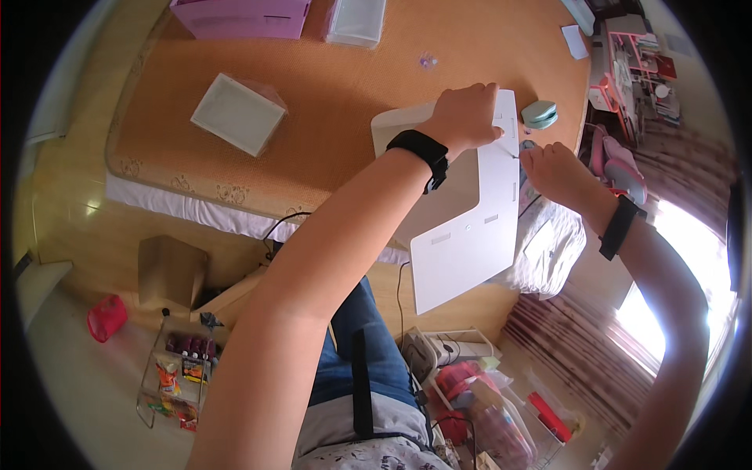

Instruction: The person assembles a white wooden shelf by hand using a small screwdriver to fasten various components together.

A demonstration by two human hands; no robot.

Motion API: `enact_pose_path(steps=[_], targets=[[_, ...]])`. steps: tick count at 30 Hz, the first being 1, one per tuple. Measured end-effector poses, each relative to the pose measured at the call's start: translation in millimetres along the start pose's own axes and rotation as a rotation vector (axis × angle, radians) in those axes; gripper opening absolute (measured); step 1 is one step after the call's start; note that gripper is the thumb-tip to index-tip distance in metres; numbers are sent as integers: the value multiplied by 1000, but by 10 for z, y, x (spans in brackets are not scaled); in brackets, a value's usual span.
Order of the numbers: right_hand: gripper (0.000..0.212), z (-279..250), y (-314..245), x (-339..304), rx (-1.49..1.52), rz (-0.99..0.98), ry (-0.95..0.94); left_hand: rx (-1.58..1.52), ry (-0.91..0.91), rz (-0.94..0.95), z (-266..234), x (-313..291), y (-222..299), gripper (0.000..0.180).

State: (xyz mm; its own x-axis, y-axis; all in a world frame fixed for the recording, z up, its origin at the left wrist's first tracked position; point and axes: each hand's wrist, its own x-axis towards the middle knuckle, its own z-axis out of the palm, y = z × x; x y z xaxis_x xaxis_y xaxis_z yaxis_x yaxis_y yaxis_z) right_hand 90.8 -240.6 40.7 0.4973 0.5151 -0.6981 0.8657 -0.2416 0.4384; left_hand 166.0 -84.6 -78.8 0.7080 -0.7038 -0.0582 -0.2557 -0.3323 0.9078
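A white slotted panel piece (pixel 462 258), bent or joined into a U-shaped form, stands on its side at the bed's near right edge. My left hand (pixel 468 117) is closed over its upper part, the thumb near a small hole. On the panel's right side, my right hand (pixel 554 171) is closed in a fist. From it a thin metal shaft (pixel 513 156) of a screwdriver-like tool points at the panel's face; the fist hides most of the tool. Whether the tip touches the panel I cannot tell.
On the orange-brown bed mat (pixel 329 110) lie a white tray-like panel (pixel 239 114), another white box (pixel 356 22), a purple bin (pixel 243 17) and a teal case (pixel 540 114). A snack cart (pixel 176 368) stands lower left; a cluttered rack (pixel 470 392) is lower right. A black cable (pixel 401 298) hangs nearby.
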Motion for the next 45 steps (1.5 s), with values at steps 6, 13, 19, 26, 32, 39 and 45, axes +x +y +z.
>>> enact_pose_path(steps=[6,13,19,26,32,39,45], targets=[[11,105,35,-27,113,28,-35,-15,-2,-4,-19,-6,4,61],[8,-75,-50,50,344,244,-176,-6,42,17,0,-4,-60,61],[21,209,-128,32,595,379,183,18,40,-4,38,-1,-37,62],[22,524,215,98,1072,230,-438,29,14,-6,50,51,14,60],[23,97,89,18,1212,731,-326,-1,67,34,45,15,7,58],[15,-300,-195,44,542,636,-298,-195,168,162,107,-48,-152,51],[10,-334,-215,165,452,588,-320,-404,441,322,281,-50,-397,23]])
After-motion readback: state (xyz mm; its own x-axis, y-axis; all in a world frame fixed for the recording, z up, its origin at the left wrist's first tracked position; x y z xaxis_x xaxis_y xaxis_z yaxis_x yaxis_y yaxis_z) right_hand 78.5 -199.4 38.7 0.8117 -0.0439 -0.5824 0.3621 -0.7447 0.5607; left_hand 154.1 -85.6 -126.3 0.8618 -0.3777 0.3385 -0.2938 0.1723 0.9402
